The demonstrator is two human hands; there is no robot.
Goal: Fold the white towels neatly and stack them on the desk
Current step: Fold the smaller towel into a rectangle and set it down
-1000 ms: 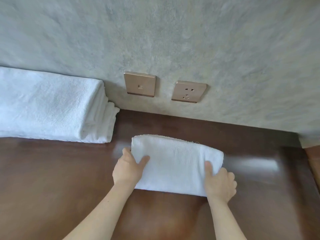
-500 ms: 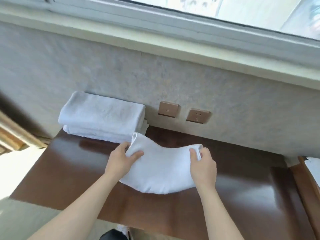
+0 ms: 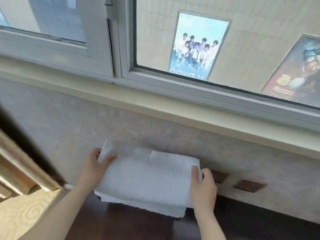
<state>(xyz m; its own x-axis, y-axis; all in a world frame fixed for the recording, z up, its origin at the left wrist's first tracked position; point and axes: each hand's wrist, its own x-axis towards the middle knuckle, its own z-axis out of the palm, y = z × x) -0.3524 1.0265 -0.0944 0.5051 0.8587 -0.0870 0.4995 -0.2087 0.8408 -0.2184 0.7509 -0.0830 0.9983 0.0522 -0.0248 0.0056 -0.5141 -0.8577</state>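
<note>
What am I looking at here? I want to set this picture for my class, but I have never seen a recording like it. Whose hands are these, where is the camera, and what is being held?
There is no machine here: a person wears a wide-angle camera on the head, looking forward and down, so the two bare arms reaching in from below are their own. The left hand and the right hand each grip one end of a folded white towel. Under it lies a stack of folded towels, resting on a dark wooden desk. Whether the held towel already rests on the stack is hard to tell. Behind stand a grey wall with two wall sockets and a window.
</note>
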